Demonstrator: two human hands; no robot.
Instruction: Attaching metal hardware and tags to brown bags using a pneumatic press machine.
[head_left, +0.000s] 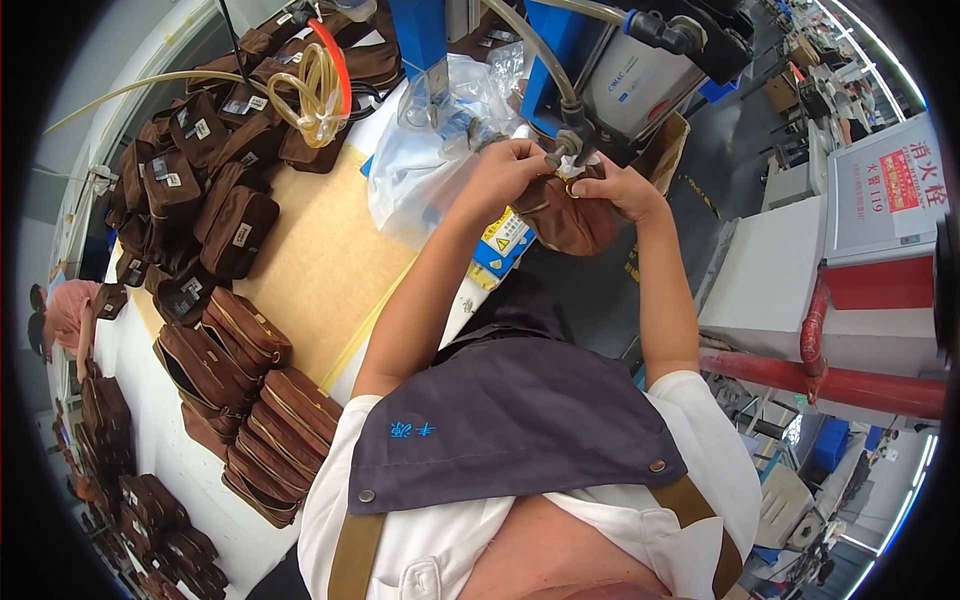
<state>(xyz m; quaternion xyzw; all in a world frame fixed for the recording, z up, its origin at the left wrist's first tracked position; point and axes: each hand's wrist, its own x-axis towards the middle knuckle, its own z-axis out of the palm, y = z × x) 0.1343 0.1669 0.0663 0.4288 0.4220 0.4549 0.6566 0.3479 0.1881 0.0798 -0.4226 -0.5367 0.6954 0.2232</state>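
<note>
A brown zip pouch [566, 222] is held up in front of a blue press machine [560, 40]. My left hand [508, 167] pinches its top edge from the left. My right hand [617, 188] grips the same edge from the right, close to a small gold ring at the pouch's top. The machine's metal tip [566, 146] sits just above the pouch, between my two hands. My forearms rise from a dark apron [510, 410] over a white shirt.
Many matching brown pouches lie stacked on the table at left [215, 200] and lower left [255, 400]. A tan board [320, 260] covers the table. Clear plastic bags [440, 130] sit by the machine. Coiled hoses [315, 85] hang behind. A red pipe [840, 385] runs at right. Another person [65, 315] is at far left.
</note>
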